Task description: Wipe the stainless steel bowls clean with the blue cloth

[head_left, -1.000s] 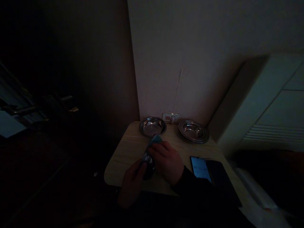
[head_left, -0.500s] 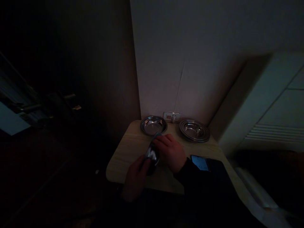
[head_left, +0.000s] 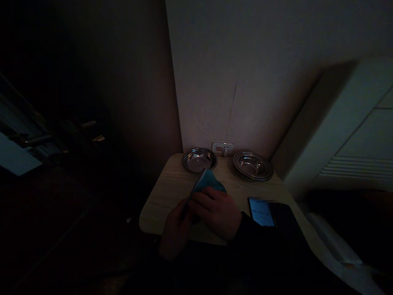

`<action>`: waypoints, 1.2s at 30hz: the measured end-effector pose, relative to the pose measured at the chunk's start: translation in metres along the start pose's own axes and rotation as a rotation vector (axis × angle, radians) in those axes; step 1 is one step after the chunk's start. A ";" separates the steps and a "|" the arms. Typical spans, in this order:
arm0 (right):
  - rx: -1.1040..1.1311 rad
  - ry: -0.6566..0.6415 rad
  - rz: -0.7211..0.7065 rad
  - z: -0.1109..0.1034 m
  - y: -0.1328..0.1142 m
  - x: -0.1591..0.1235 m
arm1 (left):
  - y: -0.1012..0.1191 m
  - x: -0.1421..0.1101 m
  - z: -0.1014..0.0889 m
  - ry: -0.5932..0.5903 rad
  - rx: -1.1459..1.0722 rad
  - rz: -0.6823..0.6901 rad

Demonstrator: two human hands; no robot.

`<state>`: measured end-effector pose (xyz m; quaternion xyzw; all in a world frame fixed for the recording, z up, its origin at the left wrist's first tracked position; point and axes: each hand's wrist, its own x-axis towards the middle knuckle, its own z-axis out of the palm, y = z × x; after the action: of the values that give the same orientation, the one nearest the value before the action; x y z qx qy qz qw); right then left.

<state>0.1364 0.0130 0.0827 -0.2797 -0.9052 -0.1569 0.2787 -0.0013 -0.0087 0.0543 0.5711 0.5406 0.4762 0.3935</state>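
Observation:
My left hand (head_left: pixel 176 227) is closed on the near edge of a shiny metal dish (head_left: pixel 198 181), tilted up on its side over the table. Most of that dish is hidden behind my fingers and a teal cloth (head_left: pixel 212 181). My right hand (head_left: pixel 216 209) presses the cloth against the dish, its fingers bent over it close to my left hand. Just beyond, a round stainless steel dish (head_left: pixel 199 160) lies face up at the back left of the table. A stack of similar steel dishes (head_left: pixel 252 166) sits at the back right.
The small wooden table (head_left: pixel 158 205) stands against a wall with a socket (head_left: pixel 222 148) and plug behind it. A lit phone (head_left: pixel 260 212) lies by my right forearm. At right is a pale panel (head_left: pixel 359 151). The room is dim.
My right hand has drawn down the dish towards my left hand, and more of the teal cloth now shows over the dish. The other dishes have stayed in place.

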 end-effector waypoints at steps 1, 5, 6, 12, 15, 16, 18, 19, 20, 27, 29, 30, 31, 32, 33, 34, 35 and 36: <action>-0.001 -0.003 0.011 0.000 0.003 0.001 | 0.000 0.000 -0.001 -0.001 0.001 -0.004; 0.012 0.003 0.222 0.004 0.029 0.005 | -0.005 -0.003 -0.003 -0.002 -0.002 -0.021; 0.036 0.010 0.286 0.006 0.035 0.005 | -0.007 -0.005 -0.003 -0.002 -0.003 -0.029; 0.283 0.189 0.458 0.019 0.043 -0.013 | -0.014 -0.014 -0.003 0.015 -0.029 -0.085; 0.351 0.250 0.476 0.023 0.035 -0.024 | -0.013 -0.012 -0.003 0.038 -0.035 -0.074; 0.366 0.258 0.478 0.023 0.033 -0.026 | -0.013 -0.012 -0.004 0.051 -0.030 -0.078; 0.379 0.275 0.478 0.022 0.028 -0.029 | -0.013 -0.010 -0.005 0.077 -0.020 -0.079; 0.379 0.283 0.475 0.021 0.026 -0.029 | -0.013 -0.009 -0.006 0.083 -0.021 -0.079; 0.378 0.287 0.469 0.020 0.024 -0.029 | -0.013 -0.009 -0.006 0.085 -0.026 -0.078; 0.358 0.261 0.419 0.016 0.009 -0.029 | -0.011 -0.009 -0.005 0.080 -0.029 -0.069; 0.364 0.257 0.421 0.016 0.003 -0.029 | -0.010 -0.008 -0.004 0.073 -0.016 -0.060; 0.364 0.252 0.419 0.015 0.000 -0.029 | -0.009 -0.008 -0.004 0.074 -0.013 -0.059; 0.362 0.239 0.410 0.014 -0.002 -0.028 | -0.009 -0.007 -0.003 0.080 -0.011 -0.061; 0.357 0.221 0.394 0.014 -0.003 -0.026 | -0.010 -0.007 -0.003 0.088 -0.010 -0.066; 0.355 0.197 0.375 0.013 -0.003 -0.025 | -0.010 -0.007 -0.002 0.094 -0.011 -0.070; 0.356 0.176 0.362 0.013 -0.002 -0.022 | -0.011 -0.007 -0.002 0.103 -0.015 -0.074; 0.359 0.169 0.366 0.013 0.000 -0.020 | -0.012 -0.007 -0.002 0.110 -0.021 -0.079; 0.365 0.178 0.389 0.014 0.002 -0.018 | -0.012 -0.008 -0.001 0.118 -0.028 -0.079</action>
<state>0.1441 0.0134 0.0614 -0.3783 -0.8198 0.0412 0.4279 -0.0051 -0.0151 0.0418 0.5145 0.5783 0.5008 0.3874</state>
